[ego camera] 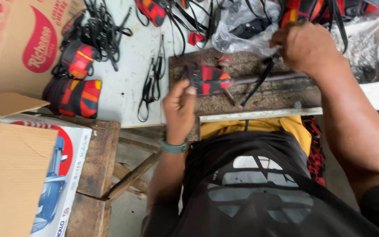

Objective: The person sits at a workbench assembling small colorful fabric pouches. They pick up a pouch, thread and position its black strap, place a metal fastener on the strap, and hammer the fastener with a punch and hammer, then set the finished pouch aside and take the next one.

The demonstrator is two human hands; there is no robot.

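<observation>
My left hand pinches the near edge of a small red, black and orange fabric piece and holds it flat on a worn dark wooden block. My right hand is closed around the top of a long metal tool whose shaft lies across the block and reaches the fabric piece. A black strap runs from under my right hand down across the block.
Stacks of the same red and black pieces lie on the white table at left, with bundles of black straps. Clear plastic bags sit at the back. Cardboard boxes stand left, above a wooden bench.
</observation>
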